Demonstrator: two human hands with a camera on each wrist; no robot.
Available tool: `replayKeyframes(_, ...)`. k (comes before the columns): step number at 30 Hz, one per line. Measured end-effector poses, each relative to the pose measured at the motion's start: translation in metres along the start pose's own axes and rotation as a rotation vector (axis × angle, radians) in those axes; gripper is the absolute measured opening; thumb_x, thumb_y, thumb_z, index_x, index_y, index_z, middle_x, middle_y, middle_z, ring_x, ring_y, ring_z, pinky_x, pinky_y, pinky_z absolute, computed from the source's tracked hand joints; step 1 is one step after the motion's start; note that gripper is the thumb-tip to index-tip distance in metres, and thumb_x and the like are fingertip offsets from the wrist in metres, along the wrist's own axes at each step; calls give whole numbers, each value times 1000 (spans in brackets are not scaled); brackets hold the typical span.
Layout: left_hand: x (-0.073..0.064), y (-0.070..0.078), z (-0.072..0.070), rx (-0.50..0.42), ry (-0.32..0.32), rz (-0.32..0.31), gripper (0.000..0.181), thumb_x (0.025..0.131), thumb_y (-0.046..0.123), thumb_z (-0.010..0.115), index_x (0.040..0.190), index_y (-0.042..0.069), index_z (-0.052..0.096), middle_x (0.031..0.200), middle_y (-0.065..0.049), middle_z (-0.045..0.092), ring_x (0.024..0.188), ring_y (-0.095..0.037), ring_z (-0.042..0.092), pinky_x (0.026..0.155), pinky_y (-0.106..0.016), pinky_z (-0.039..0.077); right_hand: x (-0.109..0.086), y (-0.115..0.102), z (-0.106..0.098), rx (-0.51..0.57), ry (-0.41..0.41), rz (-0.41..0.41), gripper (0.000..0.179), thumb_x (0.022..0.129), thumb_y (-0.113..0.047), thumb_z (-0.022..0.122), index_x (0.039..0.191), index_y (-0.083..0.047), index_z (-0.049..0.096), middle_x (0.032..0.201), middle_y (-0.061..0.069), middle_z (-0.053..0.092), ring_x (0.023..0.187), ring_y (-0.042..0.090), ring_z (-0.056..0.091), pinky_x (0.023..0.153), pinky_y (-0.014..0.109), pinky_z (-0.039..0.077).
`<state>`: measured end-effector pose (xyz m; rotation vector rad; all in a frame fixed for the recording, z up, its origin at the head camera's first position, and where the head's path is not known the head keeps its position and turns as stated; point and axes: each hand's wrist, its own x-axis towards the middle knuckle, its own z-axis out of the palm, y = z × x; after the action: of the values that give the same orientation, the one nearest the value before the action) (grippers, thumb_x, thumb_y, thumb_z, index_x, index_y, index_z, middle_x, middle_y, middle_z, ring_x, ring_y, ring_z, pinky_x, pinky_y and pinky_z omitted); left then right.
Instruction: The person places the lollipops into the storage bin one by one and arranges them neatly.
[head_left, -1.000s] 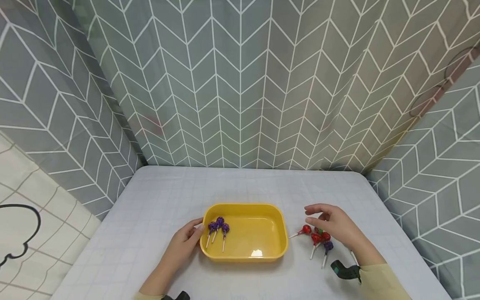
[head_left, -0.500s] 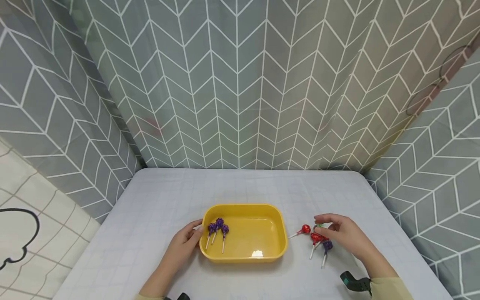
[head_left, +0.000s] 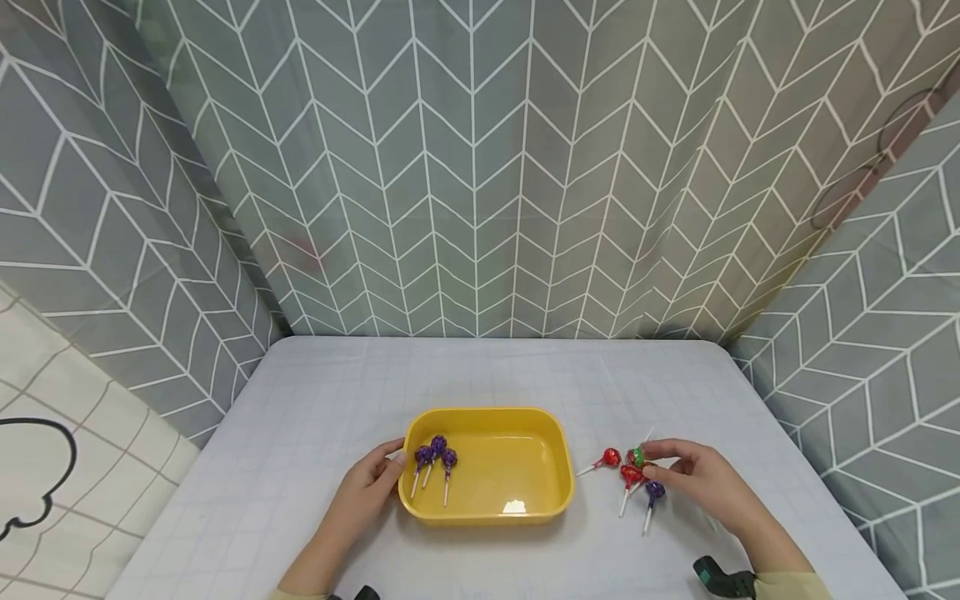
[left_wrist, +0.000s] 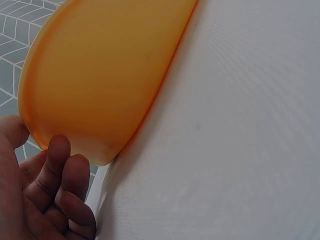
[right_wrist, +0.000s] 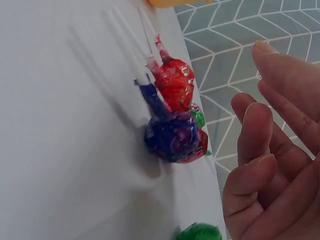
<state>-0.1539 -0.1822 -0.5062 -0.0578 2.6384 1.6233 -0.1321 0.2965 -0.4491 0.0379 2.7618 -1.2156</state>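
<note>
My left hand (head_left: 369, 482) holds the left end of a yellow tray (head_left: 495, 518), thumb at the rim. In the left wrist view, fingers (left_wrist: 59, 150) curl against the tray's outer wall (left_wrist: 105, 75). Three purple lollipops (head_left: 422, 456) lie in the tray's left part. My right hand (head_left: 701, 477) hovers at a small cluster of lollipops, thumb and fingers apart. The cluster has a red lollipop (head_left: 632, 474), a green lollipop (head_left: 636, 456) and a purple lollipop (head_left: 655, 490). In the right wrist view nothing shows between the fingers.
Another red lollipop (head_left: 611, 457) lies nearer the tray, its stick towards it. A green lollipop (right_wrist: 200, 233) shows at the right wrist view's bottom edge. Patterned curtains (head_left: 480, 183) stand behind and beside the white table (head_left: 337, 375).
My right hand has moved right and towards me over the lollipops, uncovering the green one. My left hand and the tray stay in place.
</note>
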Motion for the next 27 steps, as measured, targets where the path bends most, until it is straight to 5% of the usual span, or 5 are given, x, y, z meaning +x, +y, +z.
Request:
replayKeyframes(14,-2,3,0,-6,3,16,37,85,54,50,120,41,49,73,0,61,65,-18,56,59,-28,46,-14,24,2,64,10,4,42,76,-41,69,109,-17,63,107,-1,62,82,14,59,67,25,45)
replayKeyframes(27,-2,2,0,-10,0,5,37,85,54,50,119,39,50,72,-1,61,64,-18,56,58,-29,46,-15,29,7,-14,51,70,47,72,-43,71,110,-17,63,104,0,62,64,15,50,51,26,41)
